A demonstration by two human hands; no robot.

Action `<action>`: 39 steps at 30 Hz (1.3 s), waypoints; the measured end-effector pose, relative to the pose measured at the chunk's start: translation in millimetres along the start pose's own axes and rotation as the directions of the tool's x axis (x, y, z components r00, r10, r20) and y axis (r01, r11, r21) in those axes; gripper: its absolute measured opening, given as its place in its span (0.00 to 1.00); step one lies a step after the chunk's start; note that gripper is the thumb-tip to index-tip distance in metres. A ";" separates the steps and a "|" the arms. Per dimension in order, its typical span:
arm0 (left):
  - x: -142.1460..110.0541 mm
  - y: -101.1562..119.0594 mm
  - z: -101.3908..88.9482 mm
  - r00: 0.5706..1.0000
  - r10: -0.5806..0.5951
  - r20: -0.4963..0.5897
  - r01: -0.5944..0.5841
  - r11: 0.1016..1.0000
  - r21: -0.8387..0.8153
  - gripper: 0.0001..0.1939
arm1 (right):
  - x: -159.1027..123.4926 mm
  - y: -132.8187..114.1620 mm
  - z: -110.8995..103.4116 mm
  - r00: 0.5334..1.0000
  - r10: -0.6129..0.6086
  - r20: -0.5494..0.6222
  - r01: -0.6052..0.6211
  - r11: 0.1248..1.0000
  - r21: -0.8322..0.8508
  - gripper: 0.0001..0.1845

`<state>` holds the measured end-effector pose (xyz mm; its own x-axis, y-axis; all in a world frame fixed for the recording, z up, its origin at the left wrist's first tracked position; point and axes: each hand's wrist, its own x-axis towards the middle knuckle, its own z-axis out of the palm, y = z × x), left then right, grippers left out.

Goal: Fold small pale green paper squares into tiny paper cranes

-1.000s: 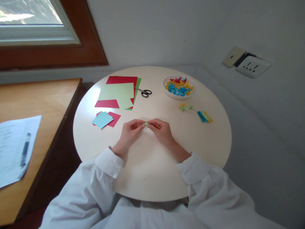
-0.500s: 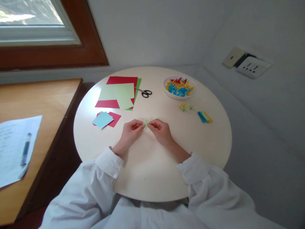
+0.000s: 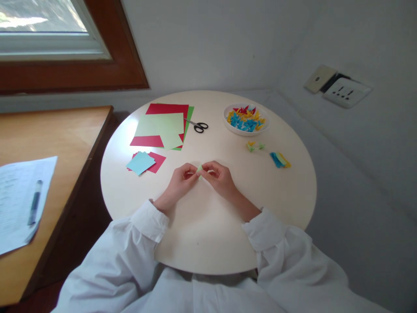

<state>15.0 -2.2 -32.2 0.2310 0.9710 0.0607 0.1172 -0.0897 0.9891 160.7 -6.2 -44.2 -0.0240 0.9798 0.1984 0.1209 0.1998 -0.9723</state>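
Above the middle of the round white table [image 3: 208, 234], a small folded piece of light green paper [image 3: 200, 168] is pinched between my two hands. My left hand [image 3: 181, 180] grips its left side between thumb and fingers. From the right, my right hand [image 3: 220, 177] pinches the same piece, and the fingertips of both hands nearly meet. Much of the paper is hidden behind my fingers. Small folded paper figures [image 3: 255, 147], green and yellow, lie to the right beyond my right hand.
A white dish [image 3: 246, 131] holds many red, yellow and blue paper figures. Scissors [image 3: 199, 127] lie beside large coloured sheets [image 3: 159, 124]. Blue and red paper squares [image 3: 141, 163] lie left; folded strips [image 3: 280, 160] lie right. A wooden desk [image 3: 65, 130] with papers and a pen [image 3: 35, 202] stands left.
My hands have drawn slightly closer together, and my fingers now cover more of the green paper. Everything else on the table stays where it was.
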 end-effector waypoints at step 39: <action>-3.1 6.0 -2.5 0.991 0.007 0.134 0.003 0.998 -0.069 0.09 | 0.2 -2.0 -12.6 0.977 0.159 -0.144 -0.125 0.968 0.218 0.08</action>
<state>12.6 -5.3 -26.1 0.3587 0.9322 0.0486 0.0513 -0.0717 0.9961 173.0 -6.4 -40.7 0.1388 0.9887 0.0572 -0.0964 0.0709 -0.9928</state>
